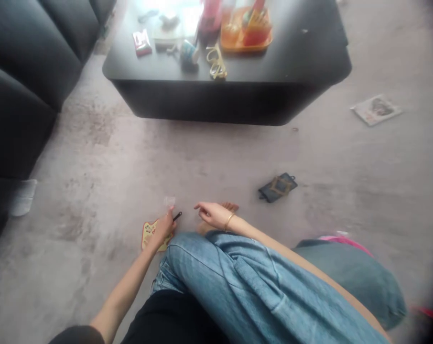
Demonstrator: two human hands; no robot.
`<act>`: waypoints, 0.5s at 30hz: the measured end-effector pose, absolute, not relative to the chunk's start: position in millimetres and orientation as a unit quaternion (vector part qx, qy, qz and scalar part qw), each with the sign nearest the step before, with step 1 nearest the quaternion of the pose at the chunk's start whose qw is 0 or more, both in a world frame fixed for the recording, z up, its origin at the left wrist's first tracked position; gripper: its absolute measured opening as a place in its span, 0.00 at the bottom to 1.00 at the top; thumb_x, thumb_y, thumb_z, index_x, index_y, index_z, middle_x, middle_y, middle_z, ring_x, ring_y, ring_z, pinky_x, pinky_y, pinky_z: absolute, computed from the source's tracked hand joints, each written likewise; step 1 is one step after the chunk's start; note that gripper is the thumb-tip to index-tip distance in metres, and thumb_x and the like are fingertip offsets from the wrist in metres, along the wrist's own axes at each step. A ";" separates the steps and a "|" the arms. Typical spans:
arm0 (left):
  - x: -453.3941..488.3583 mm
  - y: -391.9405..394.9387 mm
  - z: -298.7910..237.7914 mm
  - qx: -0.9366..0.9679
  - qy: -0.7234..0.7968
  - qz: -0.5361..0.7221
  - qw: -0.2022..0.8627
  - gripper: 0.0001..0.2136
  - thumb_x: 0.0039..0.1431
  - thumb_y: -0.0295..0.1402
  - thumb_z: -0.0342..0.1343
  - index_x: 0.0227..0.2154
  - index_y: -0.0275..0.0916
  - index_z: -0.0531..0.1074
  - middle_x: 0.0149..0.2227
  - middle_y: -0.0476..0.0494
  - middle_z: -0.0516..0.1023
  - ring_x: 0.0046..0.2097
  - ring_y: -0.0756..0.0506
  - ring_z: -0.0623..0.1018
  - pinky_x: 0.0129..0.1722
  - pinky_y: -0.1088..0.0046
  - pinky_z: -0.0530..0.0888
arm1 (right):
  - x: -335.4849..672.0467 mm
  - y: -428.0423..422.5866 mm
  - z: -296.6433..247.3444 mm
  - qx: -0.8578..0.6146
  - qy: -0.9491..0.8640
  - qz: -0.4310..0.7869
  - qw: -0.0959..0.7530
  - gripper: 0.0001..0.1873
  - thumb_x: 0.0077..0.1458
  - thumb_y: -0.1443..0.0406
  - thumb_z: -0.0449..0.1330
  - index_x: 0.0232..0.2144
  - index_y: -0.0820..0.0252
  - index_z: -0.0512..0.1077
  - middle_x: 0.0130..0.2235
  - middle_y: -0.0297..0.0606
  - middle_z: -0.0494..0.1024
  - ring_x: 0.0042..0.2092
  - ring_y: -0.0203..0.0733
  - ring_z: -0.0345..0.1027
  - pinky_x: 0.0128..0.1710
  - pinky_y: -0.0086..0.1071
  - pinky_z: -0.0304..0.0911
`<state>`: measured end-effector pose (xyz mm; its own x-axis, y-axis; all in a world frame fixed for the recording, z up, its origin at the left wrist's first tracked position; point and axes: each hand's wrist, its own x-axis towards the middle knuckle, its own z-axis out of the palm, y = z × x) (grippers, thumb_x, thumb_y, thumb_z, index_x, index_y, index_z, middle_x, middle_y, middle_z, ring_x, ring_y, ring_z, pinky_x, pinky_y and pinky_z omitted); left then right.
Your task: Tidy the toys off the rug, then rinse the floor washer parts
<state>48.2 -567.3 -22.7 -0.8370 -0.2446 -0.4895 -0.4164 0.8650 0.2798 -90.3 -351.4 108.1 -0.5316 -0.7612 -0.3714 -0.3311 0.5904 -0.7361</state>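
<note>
Fingers of the left hand (162, 228) are closed in a small grip on a thin black stick (177, 216), just above a yellow paper card (148, 234) on the grey carpet (94, 191). The right hand (212, 215) hangs open and empty nearby. The stick is held only by its end, so it might slip and get lost in the carpet.

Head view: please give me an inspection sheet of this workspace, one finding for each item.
Surface: grey carpet, stained in places.
Job's things: small black stick in the left hand; yellow card on the carpet under that hand; clear scrap close by.
Clutter: dark pouch, printed sheet.
Grippers: left hand shut on the stick; right hand open, holding nothing.
Cables: nothing seen.
Surroundings: black table with orange tray; dark sofa.
</note>
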 end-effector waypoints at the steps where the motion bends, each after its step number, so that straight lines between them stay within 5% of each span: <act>1: 47.6 -560.1 -18.7 -0.154 0.939 0.208 0.226 0.30 0.59 0.26 0.50 0.65 0.33 0.53 0.37 0.40 0.80 0.36 0.45 0.79 0.35 0.73 0.71 | -91.2 -351.9 106.2 -0.312 0.831 -0.295 0.353 0.19 0.59 0.70 0.55 0.53 0.63 0.73 0.40 0.46 0.82 0.43 0.45 0.77 0.46 0.34 0.68; 5: 28.9 -529.7 -0.7 -0.074 0.932 0.314 0.163 0.29 0.58 0.29 0.53 0.63 0.37 0.56 0.41 0.43 0.79 0.38 0.47 0.78 0.39 0.73 0.72 | -90.5 -356.6 88.9 -0.210 0.838 -0.322 0.386 0.24 0.60 0.63 0.58 0.58 0.65 0.68 0.44 0.50 0.81 0.45 0.47 0.77 0.46 0.35 0.69; 10: -5.0 -515.8 17.8 0.007 0.917 0.394 0.063 0.25 0.59 0.36 0.55 0.59 0.38 0.61 0.45 0.39 0.77 0.45 0.43 0.78 0.46 0.65 0.74 | -88.8 -356.6 71.5 -0.154 0.718 -0.482 0.478 0.16 0.62 0.59 0.53 0.40 0.62 0.77 0.28 0.37 0.80 0.29 0.40 0.76 0.31 0.32 0.72; 13: -8.1 -540.8 15.5 -0.097 0.932 0.346 -0.046 0.23 0.61 0.39 0.54 0.57 0.40 0.61 0.53 0.34 0.73 0.52 0.39 0.76 0.52 0.61 0.73 | -113.3 -340.3 83.6 -0.067 0.722 -0.544 0.423 0.19 0.58 0.53 0.58 0.37 0.63 0.78 0.27 0.39 0.80 0.26 0.40 0.74 0.28 0.33 0.71; 15: -5.1 -567.0 1.8 -0.237 0.923 0.299 -0.042 0.24 0.63 0.38 0.50 0.61 0.39 0.56 0.54 0.32 0.71 0.48 0.40 0.78 0.47 0.61 0.75 | -141.2 -318.6 106.9 -0.034 0.721 -0.599 0.346 0.25 0.53 0.48 0.61 0.39 0.64 0.78 0.29 0.42 0.81 0.26 0.40 0.75 0.30 0.35 0.73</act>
<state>-5.1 -567.0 1.8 -0.8838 -0.4636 -0.0638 -0.4128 0.7082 0.5728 -141.2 -318.6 106.9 -0.7587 -0.4634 -0.4578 0.3647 0.2800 -0.8880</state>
